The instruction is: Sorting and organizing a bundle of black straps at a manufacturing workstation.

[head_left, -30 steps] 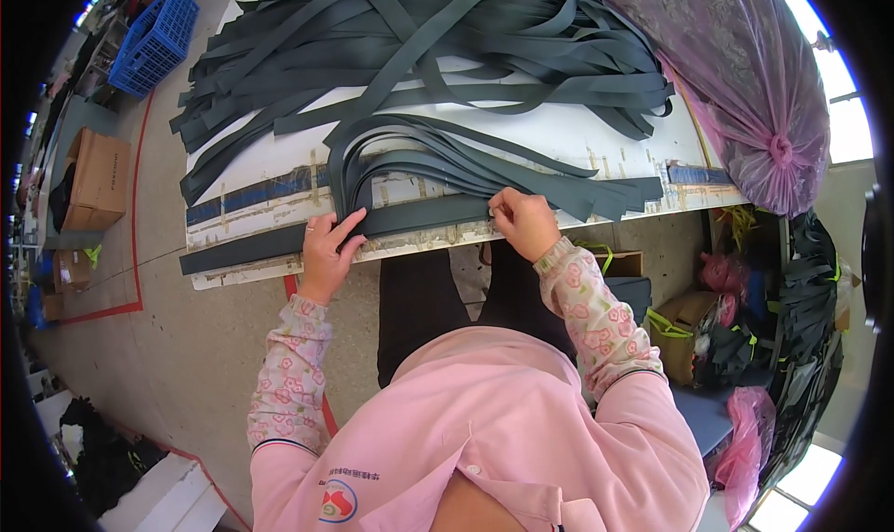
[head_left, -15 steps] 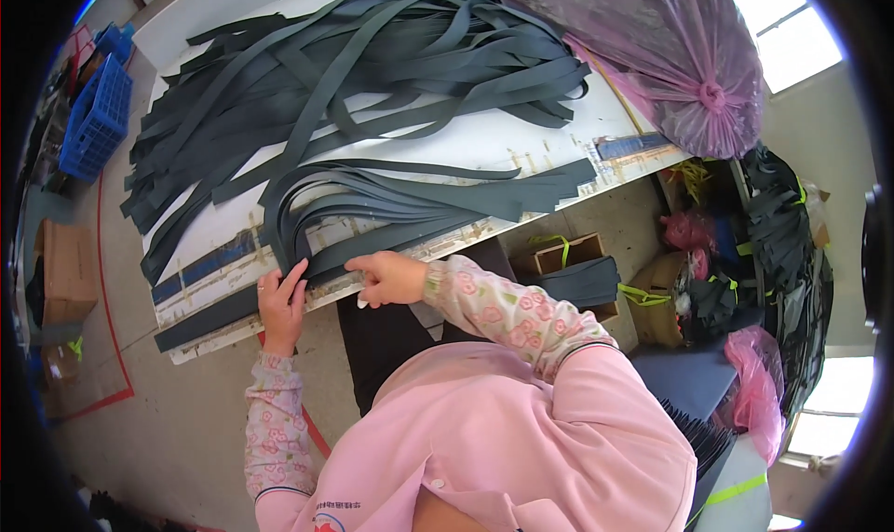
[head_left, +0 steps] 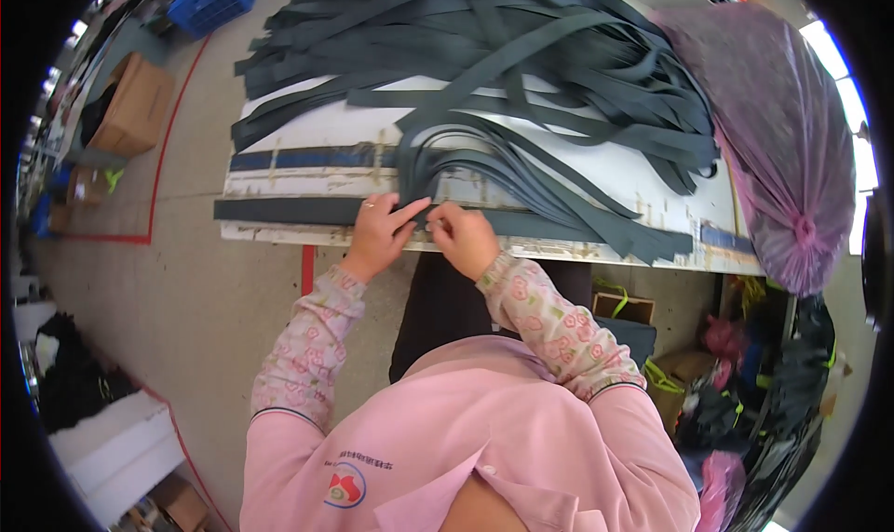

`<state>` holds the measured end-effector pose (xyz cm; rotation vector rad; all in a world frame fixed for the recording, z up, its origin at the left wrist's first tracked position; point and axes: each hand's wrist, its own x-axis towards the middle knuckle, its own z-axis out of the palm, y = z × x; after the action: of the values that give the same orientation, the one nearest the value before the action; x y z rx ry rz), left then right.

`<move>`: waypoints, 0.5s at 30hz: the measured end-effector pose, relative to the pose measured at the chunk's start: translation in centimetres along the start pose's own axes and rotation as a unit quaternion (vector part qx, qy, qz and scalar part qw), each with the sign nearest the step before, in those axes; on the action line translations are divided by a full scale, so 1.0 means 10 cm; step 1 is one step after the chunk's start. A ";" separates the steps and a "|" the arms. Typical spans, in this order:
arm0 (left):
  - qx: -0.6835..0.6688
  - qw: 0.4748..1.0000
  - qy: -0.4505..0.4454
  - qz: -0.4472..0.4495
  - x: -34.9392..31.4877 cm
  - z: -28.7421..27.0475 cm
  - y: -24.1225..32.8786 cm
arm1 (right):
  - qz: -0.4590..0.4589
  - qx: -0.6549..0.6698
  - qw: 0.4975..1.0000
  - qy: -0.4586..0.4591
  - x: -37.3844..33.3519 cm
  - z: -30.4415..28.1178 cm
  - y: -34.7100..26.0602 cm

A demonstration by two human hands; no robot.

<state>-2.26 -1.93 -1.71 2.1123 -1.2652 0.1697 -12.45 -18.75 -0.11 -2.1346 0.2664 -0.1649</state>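
Table (head_left: 321, 130): white, before me.
Bundle (head_left: 545, 189): dark strips, curved, near table's front edge.
My left hand (head_left: 375, 234): thumb, index parted at bundle.
My right hand (head_left: 466, 239): angled inward, fingers curled; whether gripping, I cannot tell.

So the strip pile (head_left: 466, 43) takes up the far side of the table (head_left: 321, 130), with a strip bundle (head_left: 535, 183) between that and the near edge. Another strip (head_left: 289, 211) runs along the near edge from the left corner. Left hand (head_left: 377, 234) and right hand (head_left: 466, 239) are side by side there, a bit left of middle. Bag (head_left: 782, 141) is along the right edge, cardboard box (head_left: 140, 108) well off the left.
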 end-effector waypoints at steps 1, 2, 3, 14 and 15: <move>-0.008 1.000 -0.009 -0.015 0.01 -0.01 0.02 | -0.009 -0.006 1.000 0.004 -0.01 0.01 0.01; -0.025 0.999 -0.012 -0.029 -0.02 -0.02 0.01 | -0.018 -0.012 1.000 0.009 -0.01 0.05 -0.01; -0.027 0.999 -0.005 -0.031 -0.03 -0.02 0.01 | -0.027 -0.007 1.000 -0.005 -0.01 0.07 -0.03; -0.028 0.999 0.008 -0.035 -0.06 -0.05 0.01 | -0.053 -0.116 0.992 0.026 0.01 0.26 -0.09; -0.025 0.999 0.009 -0.034 -0.05 -0.04 0.01 | -0.051 -0.116 0.992 0.027 0.01 0.26 -0.06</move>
<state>-2.54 -1.34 -1.60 2.1030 -1.1727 0.1262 -11.67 -16.41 -1.04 -2.3790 0.2166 -0.2627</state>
